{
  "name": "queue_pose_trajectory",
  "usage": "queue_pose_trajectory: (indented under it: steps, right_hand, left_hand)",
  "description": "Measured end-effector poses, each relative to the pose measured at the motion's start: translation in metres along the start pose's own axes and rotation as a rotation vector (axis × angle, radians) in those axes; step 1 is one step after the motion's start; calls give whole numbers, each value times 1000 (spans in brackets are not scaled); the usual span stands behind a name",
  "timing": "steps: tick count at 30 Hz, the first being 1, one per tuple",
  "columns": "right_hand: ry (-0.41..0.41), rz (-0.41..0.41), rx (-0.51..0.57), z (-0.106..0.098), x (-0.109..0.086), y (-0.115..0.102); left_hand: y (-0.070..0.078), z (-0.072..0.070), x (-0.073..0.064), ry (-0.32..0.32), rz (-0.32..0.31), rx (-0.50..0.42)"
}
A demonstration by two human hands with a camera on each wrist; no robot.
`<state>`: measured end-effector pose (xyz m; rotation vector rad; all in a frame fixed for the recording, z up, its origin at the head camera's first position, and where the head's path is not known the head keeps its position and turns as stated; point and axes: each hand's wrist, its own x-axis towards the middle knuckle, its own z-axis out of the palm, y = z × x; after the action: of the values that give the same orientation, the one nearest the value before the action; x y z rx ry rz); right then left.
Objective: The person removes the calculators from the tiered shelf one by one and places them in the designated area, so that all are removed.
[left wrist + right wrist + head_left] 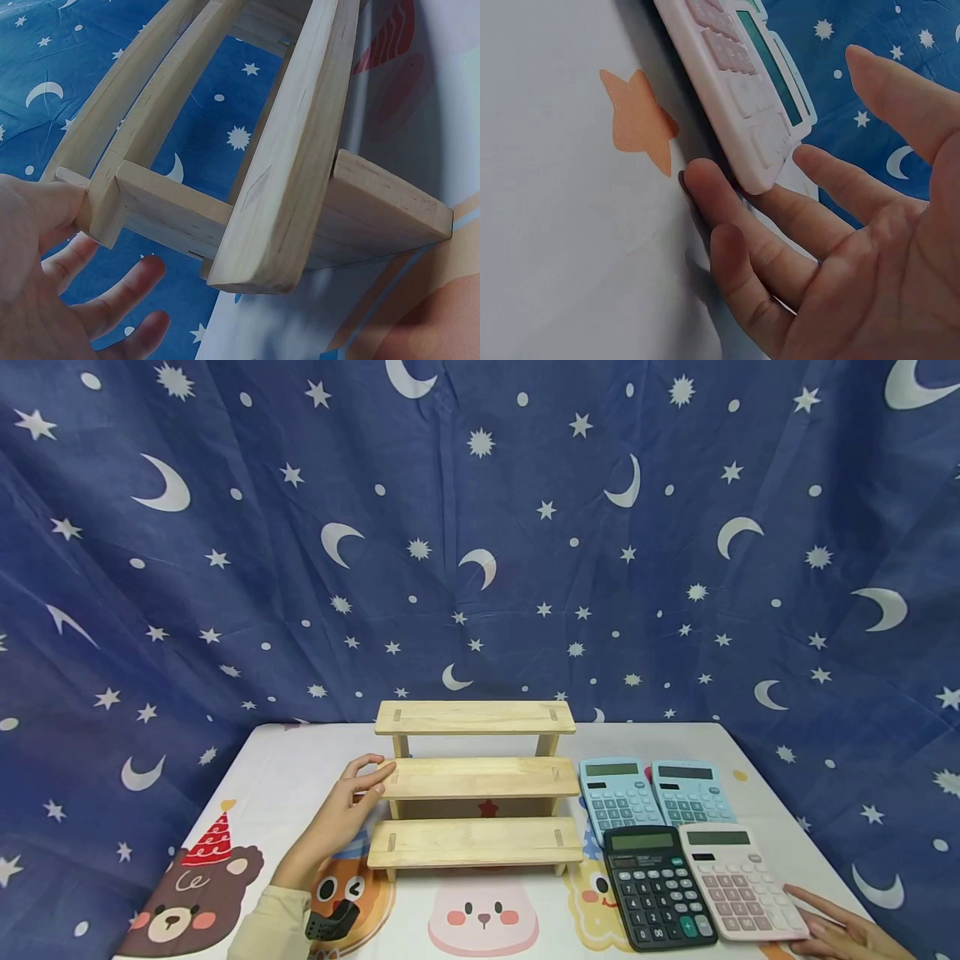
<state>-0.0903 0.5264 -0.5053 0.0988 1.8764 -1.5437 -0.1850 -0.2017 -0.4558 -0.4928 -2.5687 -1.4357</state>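
Observation:
A three-tier wooden display stand point(480, 777) rises on the table in the head view. My left hand point(339, 814) pinches the left end of its middle shelf between thumb and forefinger; in the left wrist view the other fingers point(142, 281) spread free. To the stand's right lie two light-blue calculators point(621, 797), a black calculator point(660, 893) and a white calculator with pink keys point(742, 885). My right hand point(843, 931) is at that white calculator's lower right edge. In the right wrist view its fingers point(795, 217) are loosely extended, some partly under the calculator's corner.
The white tablecloth point(285, 777) carries printed cartoon figures, among them a brown bear point(187, 893) at left. Behind the table hangs a blue curtain point(480, 527) with moons and stars. A black strap-like device point(333, 922) sits by the left wrist.

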Motion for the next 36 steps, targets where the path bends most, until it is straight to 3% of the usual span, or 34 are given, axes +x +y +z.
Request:
queue_pose_trajectory:
  steps: [6, 14, 17, 23, 26, 29, 33, 36]
  right_hand:
    - [96, 40, -92, 5, 1, -5]
    - [161, 75, -107, 9, 0, -6]
    - [158, 75, -74, 8, 0, -6]
    - [42, 14, 75, 0, -7, -6]
    - [26, 6, 55, 0, -9, -9]
    - [108, 18, -76, 6, -8, -15]
    - [330, 54, -264, 20, -3, -23]
    - [437, 63, -328, 27, -1, -29]
  left_hand:
    - [1, 0, 0, -1, 7, -3]
    - [2, -1, 2, -6, -4, -2]
    - [3, -1, 2, -8, -5, 5]
    - [3, -1, 2, 7, 2, 25]
    - [4, 0, 2, 17, 6, 35]
    - [4, 0, 2, 26, 4, 42]
    - [3, 1, 2, 32, -1, 45]
    - [2, 1, 1, 33, -5, 48]
